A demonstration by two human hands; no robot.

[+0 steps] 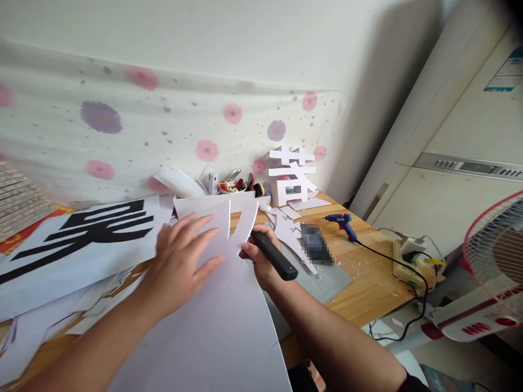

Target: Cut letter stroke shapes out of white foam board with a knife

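A large white foam board sheet [212, 326] stretches from the lower edge toward the middle of the table, with a slit near its far end. My left hand [183, 256] rests on it, fingers spread. A narrow curved strip [246, 222] of the board stands apart at its right side. My right hand [261, 258] is closed round a black utility knife [274, 255] and its thumb and fingertips also touch the base of the strip. The knife's blade is hidden from view. Beyond it lie white cut pieces [292, 234] on a grey cutting mat [335, 283].
A white letter-shaped model [292, 177] stands at the back, beside a tool box [200, 204]. To the right are a blue glue gun [343, 223], a power strip [402, 267] and a fan [496, 250]. A printed black character sheet [93, 272] lies left. A phone-like pixelated object [316, 244] sits on the mat.
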